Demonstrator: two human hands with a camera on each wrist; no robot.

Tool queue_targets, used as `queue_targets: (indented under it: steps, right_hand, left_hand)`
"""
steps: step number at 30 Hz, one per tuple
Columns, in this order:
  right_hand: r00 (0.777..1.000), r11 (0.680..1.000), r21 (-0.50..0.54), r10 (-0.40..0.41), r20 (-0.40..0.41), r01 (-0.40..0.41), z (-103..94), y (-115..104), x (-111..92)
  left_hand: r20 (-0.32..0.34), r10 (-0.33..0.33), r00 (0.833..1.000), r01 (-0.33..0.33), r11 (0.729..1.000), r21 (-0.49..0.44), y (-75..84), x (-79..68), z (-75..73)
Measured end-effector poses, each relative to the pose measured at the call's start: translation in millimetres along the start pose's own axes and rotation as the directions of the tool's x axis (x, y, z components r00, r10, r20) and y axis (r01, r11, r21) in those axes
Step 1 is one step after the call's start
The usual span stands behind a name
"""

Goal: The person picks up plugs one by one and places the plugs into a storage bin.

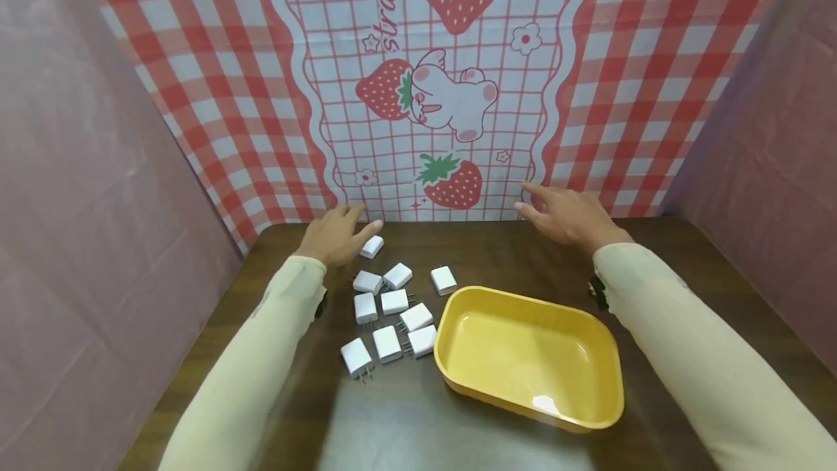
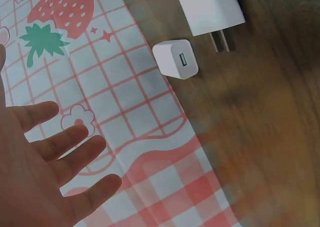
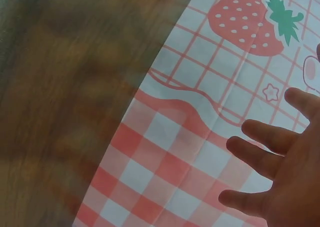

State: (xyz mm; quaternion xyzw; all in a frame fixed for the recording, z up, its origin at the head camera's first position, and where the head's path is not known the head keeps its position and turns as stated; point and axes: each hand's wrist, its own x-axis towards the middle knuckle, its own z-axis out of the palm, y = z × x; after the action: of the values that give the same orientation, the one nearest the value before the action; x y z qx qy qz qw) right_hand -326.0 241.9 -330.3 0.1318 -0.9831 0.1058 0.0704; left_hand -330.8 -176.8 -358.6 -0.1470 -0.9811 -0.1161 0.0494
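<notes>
My left hand [image 1: 333, 236] hovers at the back left of the table, fingers spread and holding nothing. Nearest to it is one white USB charger plug [image 1: 372, 246], just beside the thumb in the head view. That hand also shows in the left wrist view with its fingers apart, and a charger with a USB port [image 2: 176, 59] sits beyond them. My right hand [image 1: 567, 217] is over the back right part of the table, its fingers loose with nothing in them. Several more white chargers [image 1: 394, 302] lie scattered in the middle left, some with metal prongs showing.
A yellow rectangular tub [image 1: 527, 358] stands right of the chargers. The dark wooden table [image 1: 386, 420] ends at a strawberry-print checked cloth [image 1: 418, 129] hanging behind. Pinkish cloth walls [image 1: 98, 187] rise on both sides.
</notes>
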Motion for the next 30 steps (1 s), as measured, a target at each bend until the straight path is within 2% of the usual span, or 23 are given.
queue_targets:
  steps: [10,17,24,30]
  right_hand:
    - [1.0,1.0,0.005,0.0,0.011,0.0,12.5,6.5,-16.0]
    - [0.999,1.0,0.014,-0.008,0.047,0.008,18.9,7.7,-25.9]
    - [0.994,0.999,0.032,0.004,0.111,-0.008,19.9,12.0,-42.8]
    - [0.993,0.999,0.049,0.012,0.116,-0.018,19.8,12.4,-53.3]
  left_hand:
    - [-0.002,0.001,1.0,-0.001,1.0,-0.016,-10.9,-11.3,11.0]
    - [-0.008,0.026,1.0,-0.026,1.0,-0.01,-10.6,-21.0,21.4]
    - [-0.001,0.047,0.999,-0.047,0.998,-0.049,-6.9,-32.3,35.4]
    - [-0.027,0.065,0.998,-0.067,0.996,-0.057,-2.5,-39.1,44.7]
